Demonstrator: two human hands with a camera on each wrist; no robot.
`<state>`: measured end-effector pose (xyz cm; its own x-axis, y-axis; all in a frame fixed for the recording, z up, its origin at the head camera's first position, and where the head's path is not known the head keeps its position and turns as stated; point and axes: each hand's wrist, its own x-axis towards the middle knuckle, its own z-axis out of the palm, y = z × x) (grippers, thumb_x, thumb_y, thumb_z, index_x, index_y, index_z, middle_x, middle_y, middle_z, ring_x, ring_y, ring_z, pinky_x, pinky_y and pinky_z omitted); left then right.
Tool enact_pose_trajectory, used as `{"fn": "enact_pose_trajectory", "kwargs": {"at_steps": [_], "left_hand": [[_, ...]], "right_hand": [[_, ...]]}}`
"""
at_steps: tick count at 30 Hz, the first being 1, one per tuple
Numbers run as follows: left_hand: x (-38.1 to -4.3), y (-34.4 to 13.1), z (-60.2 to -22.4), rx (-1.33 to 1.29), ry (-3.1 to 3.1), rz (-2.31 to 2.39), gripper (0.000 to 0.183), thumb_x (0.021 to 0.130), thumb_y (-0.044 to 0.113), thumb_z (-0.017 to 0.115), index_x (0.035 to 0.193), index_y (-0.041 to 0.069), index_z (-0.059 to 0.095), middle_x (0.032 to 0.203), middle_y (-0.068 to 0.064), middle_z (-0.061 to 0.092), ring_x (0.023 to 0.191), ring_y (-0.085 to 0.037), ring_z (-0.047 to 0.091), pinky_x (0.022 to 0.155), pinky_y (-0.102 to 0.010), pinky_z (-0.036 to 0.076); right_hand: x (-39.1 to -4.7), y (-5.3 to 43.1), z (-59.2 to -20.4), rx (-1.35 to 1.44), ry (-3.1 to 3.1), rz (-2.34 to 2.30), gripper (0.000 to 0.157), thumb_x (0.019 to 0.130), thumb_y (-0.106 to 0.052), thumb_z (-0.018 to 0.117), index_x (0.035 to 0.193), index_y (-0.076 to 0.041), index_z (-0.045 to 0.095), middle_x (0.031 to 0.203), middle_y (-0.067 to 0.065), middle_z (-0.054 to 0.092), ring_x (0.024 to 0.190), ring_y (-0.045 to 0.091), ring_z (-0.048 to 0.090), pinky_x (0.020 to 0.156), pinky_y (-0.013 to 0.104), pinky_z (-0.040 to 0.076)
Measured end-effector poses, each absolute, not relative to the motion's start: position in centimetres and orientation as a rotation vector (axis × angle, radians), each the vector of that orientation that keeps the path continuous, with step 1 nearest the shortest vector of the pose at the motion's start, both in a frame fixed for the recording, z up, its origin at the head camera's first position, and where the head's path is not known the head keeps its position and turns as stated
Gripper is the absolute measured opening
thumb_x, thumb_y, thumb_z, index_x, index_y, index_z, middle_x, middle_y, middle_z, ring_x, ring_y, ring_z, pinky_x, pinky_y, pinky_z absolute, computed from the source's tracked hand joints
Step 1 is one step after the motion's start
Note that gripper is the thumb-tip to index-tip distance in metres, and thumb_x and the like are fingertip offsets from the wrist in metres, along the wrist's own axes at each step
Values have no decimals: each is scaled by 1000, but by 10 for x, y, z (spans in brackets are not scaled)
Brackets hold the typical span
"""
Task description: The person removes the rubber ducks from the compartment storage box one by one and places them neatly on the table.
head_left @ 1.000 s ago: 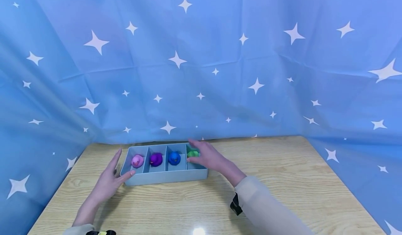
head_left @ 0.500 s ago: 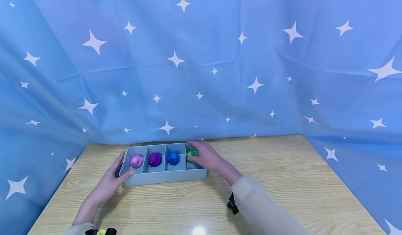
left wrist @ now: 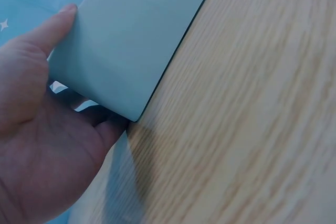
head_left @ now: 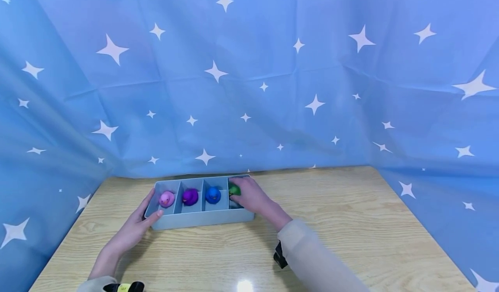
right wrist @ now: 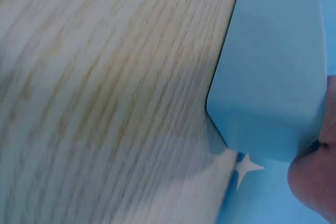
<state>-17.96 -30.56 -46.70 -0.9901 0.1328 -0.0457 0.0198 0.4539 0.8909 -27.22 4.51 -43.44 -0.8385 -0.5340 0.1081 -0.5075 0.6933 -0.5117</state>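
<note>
A light blue box (head_left: pixel 202 219) with a row of compartments sits near the back of the table. From left to right it holds a pink rubber duck (head_left: pixel 166 199), a purple rubber duck (head_left: pixel 190 197), a blue rubber duck (head_left: pixel 213 195) and a green rubber duck (head_left: pixel 234 189). My left hand (head_left: pixel 132 228) grips the box's left end, thumb on the rim and fingers round the end wall, as the left wrist view also shows. My right hand (head_left: pixel 255 196) reaches into the rightmost compartment, its thumb and fingers round the green duck, which they partly hide.
The wooden table (head_left: pixel 351 222) stretches in front and to the right of the box. A blue star-patterned cloth (head_left: pixel 265 66) hangs behind the table and along both sides.
My right hand has lowered into the rightmost compartment and closed round the green duck. My left fingers have moved in against the box's end. The whole view has shifted slightly.
</note>
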Motion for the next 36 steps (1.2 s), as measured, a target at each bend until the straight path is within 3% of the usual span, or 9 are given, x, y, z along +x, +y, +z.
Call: {"fn": "enact_pose_trajectory", "kwargs": {"at_steps": [9,30,36], "left_hand": [[-179,-305,-466,99,2572,1570,85,108,29,55,166,18,-6,167,-28,-7,149,-55,-6,115,-74,3],[-178,-305,-469,95,2564,1585,84,108,29,54,166,20,-7,167,-27,-9,149,-55,-8,114,-75,3],[-179,-305,-468,92,2565,1580,84,108,29,54,165,20,-7,167,-26,-10,149,-55,-8,114,-75,3]], "right_hand": [[-273,42,-437,-942,2899,-781,34,94,-11,76,124,4,70,121,17,71,119,36,61,106,47,48],[-275,44,-435,-990,2889,-704,19,89,-1,78,108,1,79,104,9,77,109,30,63,105,44,46],[-276,46,-435,-978,2840,-819,18,89,-1,78,108,1,79,102,9,77,102,28,63,98,44,49]]}}
